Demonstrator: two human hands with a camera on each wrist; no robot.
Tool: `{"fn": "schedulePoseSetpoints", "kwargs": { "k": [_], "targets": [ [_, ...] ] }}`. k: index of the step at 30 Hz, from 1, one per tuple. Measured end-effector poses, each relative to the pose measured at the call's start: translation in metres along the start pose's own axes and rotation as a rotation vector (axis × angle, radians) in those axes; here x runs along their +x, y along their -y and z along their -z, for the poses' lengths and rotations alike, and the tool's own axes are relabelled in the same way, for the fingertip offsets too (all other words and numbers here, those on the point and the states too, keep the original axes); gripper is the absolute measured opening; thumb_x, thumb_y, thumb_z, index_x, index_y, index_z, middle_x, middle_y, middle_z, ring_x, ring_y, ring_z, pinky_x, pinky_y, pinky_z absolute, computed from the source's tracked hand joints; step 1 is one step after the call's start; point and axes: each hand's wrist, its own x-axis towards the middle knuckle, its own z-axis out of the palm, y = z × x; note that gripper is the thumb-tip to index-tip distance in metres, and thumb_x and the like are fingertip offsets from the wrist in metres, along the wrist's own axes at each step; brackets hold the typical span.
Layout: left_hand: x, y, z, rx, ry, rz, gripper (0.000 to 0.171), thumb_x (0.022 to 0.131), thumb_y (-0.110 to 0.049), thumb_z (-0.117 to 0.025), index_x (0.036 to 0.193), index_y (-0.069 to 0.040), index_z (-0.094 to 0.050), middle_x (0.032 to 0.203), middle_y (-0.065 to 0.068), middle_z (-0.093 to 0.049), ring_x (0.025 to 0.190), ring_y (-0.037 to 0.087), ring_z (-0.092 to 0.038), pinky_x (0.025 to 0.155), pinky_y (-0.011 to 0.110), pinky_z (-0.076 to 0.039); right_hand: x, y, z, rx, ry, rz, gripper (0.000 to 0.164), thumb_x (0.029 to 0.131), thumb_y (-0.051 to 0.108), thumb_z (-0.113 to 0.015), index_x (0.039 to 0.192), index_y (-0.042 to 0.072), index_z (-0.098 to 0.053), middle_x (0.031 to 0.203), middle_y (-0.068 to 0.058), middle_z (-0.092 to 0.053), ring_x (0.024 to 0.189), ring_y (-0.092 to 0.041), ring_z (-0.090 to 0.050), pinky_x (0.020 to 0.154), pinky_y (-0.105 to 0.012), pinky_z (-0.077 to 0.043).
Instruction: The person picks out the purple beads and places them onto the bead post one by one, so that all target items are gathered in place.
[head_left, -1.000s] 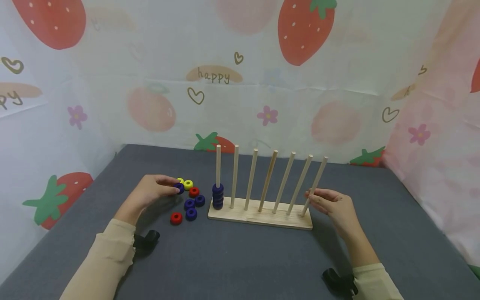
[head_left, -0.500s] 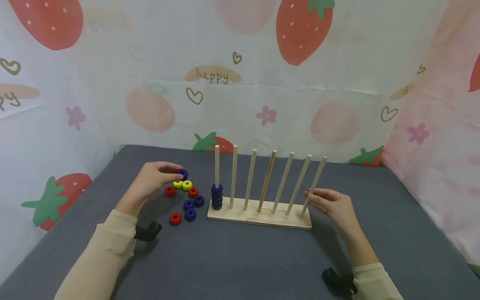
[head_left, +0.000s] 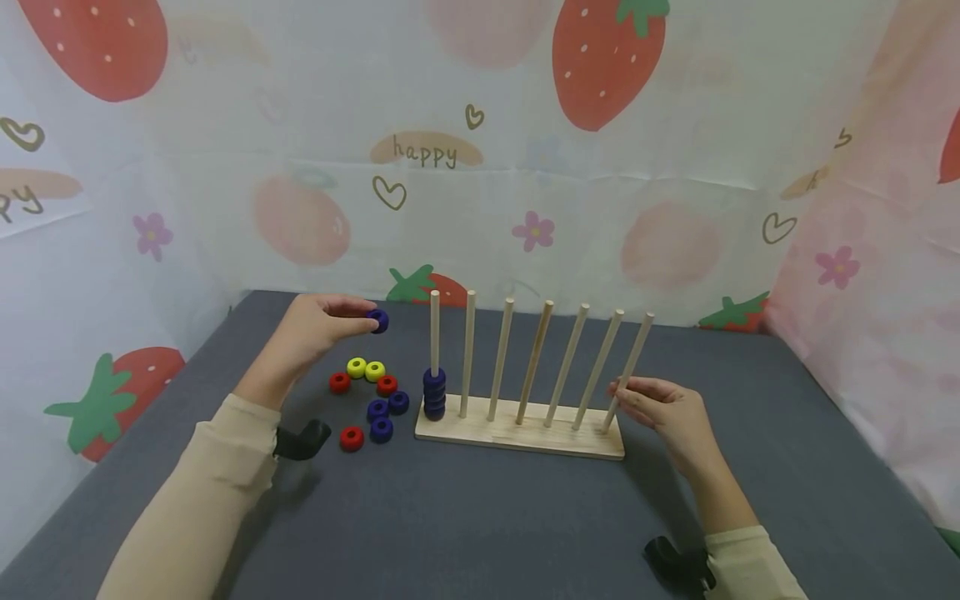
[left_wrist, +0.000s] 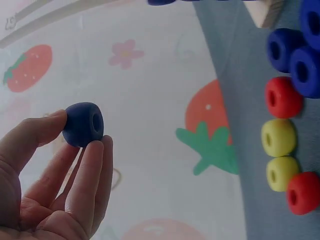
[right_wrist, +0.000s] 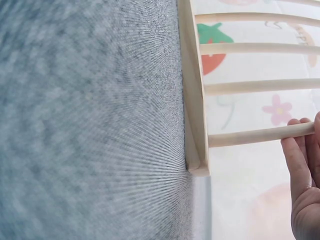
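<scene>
My left hand (head_left: 311, 333) pinches a blue bead (head_left: 378, 321) between thumb and fingertips, raised above the table at the left of the pegs. In the left wrist view the bead (left_wrist: 84, 124) shows its hole facing sideways. A wooden peg stand (head_left: 517, 435) with a row of upright pegs sits mid-table. Its leftmost peg (head_left: 435, 333) carries a stack of blue beads (head_left: 434, 394). My right hand (head_left: 671, 417) holds the rightmost peg (head_left: 633, 358) between thumb and fingers; in the right wrist view that peg (right_wrist: 250, 136) runs into the fingers.
Loose beads lie on the grey table (head_left: 480, 533) left of the stand: two yellow beads (head_left: 356, 367), red beads (head_left: 352, 439) and blue beads (head_left: 382, 429). A white cloth (head_left: 450, 225) with strawberry prints hangs behind the table and along its sides.
My left hand has lifted the blue bead from beside the yellow beads, up and to the right towards the leftmost peg's top. My right hand has stayed on the rightmost peg.
</scene>
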Motion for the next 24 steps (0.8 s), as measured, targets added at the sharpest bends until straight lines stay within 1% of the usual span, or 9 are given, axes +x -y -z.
{"fn": "schedulePoseSetpoints", "kwargs": {
  "k": [5,11,19,24],
  "targets": [
    [0.0,-0.012,0.0,-0.003,0.001,-0.022,0.047,0.092,-0.037,-0.071,0.131,-0.011,-0.064,0.135,0.015,-0.062,0.135,0.03,-0.046,0.117,0.056,-0.033,-0.001,0.0,0.0,-0.005,-0.004,-0.001,0.041,0.093,0.019,-0.071,0.124,-0.007,-0.064,0.098,0.016,-0.076,0.098,0.001,-0.07,0.087,-0.02,-0.056],
    [-0.002,-0.025,0.0,-0.008,-0.011,-0.046,0.048,0.091,-0.038,-0.072,0.13,-0.011,-0.065,0.133,0.013,-0.063,0.135,0.03,-0.046,0.117,0.056,-0.032,-0.001,-0.001,0.001,0.002,-0.003,0.007,0.039,0.093,0.019,-0.071,0.123,-0.006,-0.065,0.097,0.015,-0.076,0.098,0.001,-0.071,0.086,-0.019,-0.056],
    [-0.004,-0.039,0.001,-0.015,-0.028,-0.098,0.047,0.091,-0.037,-0.072,0.127,-0.008,-0.066,0.121,0.006,-0.069,0.125,0.027,-0.049,0.112,0.051,-0.037,0.0,0.0,0.001,-0.003,-0.003,-0.002,0.042,0.094,0.019,-0.07,0.126,-0.007,-0.063,0.099,0.015,-0.076,0.098,0.001,-0.07,0.088,-0.021,-0.056],
    [-0.005,-0.047,0.002,-0.021,-0.028,-0.108,0.047,0.091,-0.038,-0.073,0.127,-0.009,-0.067,0.119,0.003,-0.07,0.126,0.025,-0.048,0.111,0.049,-0.037,0.001,0.0,0.0,-0.009,-0.002,-0.002,0.044,0.094,0.019,-0.07,0.127,-0.009,-0.061,0.099,0.015,-0.076,0.098,0.001,-0.07,0.088,-0.021,-0.056]
  ]
}}
